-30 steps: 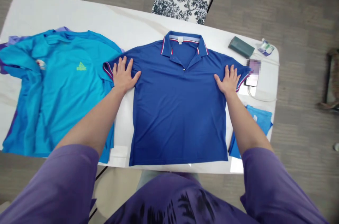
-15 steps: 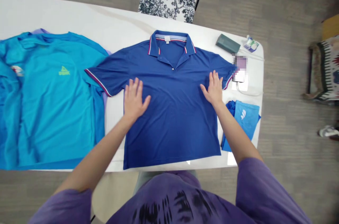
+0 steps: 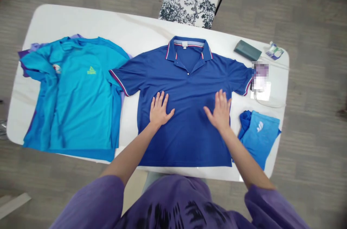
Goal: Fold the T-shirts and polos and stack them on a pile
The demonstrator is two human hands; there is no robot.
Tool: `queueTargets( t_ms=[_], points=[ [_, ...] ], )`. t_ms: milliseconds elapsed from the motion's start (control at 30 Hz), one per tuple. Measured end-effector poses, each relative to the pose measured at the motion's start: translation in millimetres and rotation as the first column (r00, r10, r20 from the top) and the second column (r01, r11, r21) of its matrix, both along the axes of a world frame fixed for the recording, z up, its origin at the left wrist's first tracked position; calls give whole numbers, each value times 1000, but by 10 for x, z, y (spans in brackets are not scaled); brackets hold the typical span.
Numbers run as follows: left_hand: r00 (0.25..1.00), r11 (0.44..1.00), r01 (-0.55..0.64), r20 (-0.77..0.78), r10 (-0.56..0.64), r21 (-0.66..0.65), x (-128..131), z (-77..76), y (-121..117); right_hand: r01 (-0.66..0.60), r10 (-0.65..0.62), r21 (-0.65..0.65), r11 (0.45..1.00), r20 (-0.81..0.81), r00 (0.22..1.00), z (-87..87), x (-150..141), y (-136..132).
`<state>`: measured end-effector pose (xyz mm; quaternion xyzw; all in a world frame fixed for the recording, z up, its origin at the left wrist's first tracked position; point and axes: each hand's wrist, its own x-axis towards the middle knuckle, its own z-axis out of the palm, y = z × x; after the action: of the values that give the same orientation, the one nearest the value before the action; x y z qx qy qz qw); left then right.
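A dark blue polo shirt (image 3: 187, 128) lies spread face up on the white table, its striped collar pointing away from me and its hem towards me. My left hand (image 3: 160, 110) rests flat on the shirt's left chest area as I see it, fingers spread. Over its right side lies my right hand (image 3: 220, 110), also open with the palm down. Neither hand grips the cloth. The polo's left sleeve overlaps a bright blue T-shirt (image 3: 84, 109), which lies on top of other blue and purple shirts.
On the right of the white table (image 3: 130, 142) lies folded blue clothing (image 3: 264, 131). Farther back are a dark green case (image 3: 247, 50), a small packet (image 3: 274, 51), a partly pixelated item and a white cable. A patterned chair (image 3: 188, 5) stands beyond the far edge.
Both hands have moved inward and slightly towards the hem across the polo, so they are closer together. The camera view has shifted, showing more of the table's left end.
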<state>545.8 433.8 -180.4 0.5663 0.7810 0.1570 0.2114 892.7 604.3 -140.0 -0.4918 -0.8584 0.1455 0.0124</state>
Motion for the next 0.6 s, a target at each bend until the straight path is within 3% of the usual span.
queueTargets(
  t_ms=[100,167,267,333,400,500,600],
  points=[
    [999,998,-7,50,10,-67,-2,75,16,-28,15,-200,979,-66,998,-74,-18,-1125],
    [996,994,0,83,9,-110,-18,125,25,4,-20,-280,960,-57,998,-133,0,-1536],
    [992,991,0,121,16,-137,-50,200,41,49,-72,-309,950,-63,995,-87,-12,-1689],
    [986,991,23,169,0,-133,-93,270,43,109,-131,-289,951,-55,990,61,-85,-1741],
    [962,991,62,271,-28,-117,-203,380,26,190,-203,-250,950,-29,979,270,-235,-1955],
    [914,992,105,400,-67,-73,-620,635,-38,245,-253,-204,948,-15,967,571,-667,-2646],
    [955,996,46,297,-20,-83,-1424,898,-79,174,-188,-249,953,-33,982,723,-1347,-3484]
  ],
)
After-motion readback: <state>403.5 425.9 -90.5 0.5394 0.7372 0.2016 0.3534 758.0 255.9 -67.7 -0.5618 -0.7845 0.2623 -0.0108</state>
